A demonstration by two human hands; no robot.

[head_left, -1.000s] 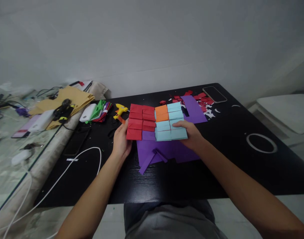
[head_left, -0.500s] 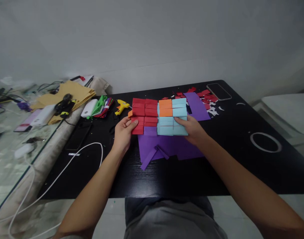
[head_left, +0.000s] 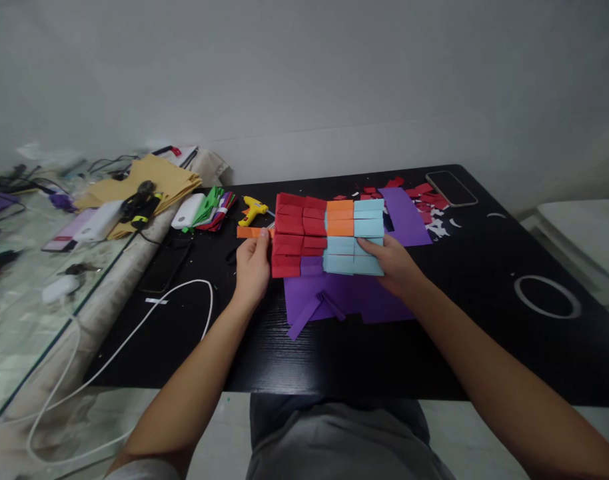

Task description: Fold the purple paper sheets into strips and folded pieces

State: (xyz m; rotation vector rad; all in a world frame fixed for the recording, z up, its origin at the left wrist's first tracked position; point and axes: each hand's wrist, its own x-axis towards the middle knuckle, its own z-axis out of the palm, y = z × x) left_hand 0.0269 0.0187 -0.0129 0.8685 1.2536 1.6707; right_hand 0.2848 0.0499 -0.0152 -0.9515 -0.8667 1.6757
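A woven paper piece (head_left: 314, 227) in red, orange, light blue and purple is held up above the table, tilted toward me. My right hand (head_left: 397, 263) pinches its light blue right side, thumb on the front face. At the left edge, my left hand (head_left: 253, 270) is closed with its thumb on an orange paper strip (head_left: 248, 232) that sticks out leftward; its other fingertips are hidden behind. Under the piece lies a purple paper sheet (head_left: 354, 300), with a folded purple paper strip (head_left: 307, 315) on top.
To the left are a yellow glue gun (head_left: 252, 211), folded coloured papers (head_left: 214, 210), a black phone (head_left: 165, 267) and a white cable (head_left: 134, 331). At right lie red paper scraps (head_left: 427, 197), another phone (head_left: 452, 188) and a white ring (head_left: 548, 297). A glass surface (head_left: 29, 313) adjoins the table.
My left thumb has moved off the red front face to the orange strip, which now reaches further out to the left. The whole view has shifted slightly.
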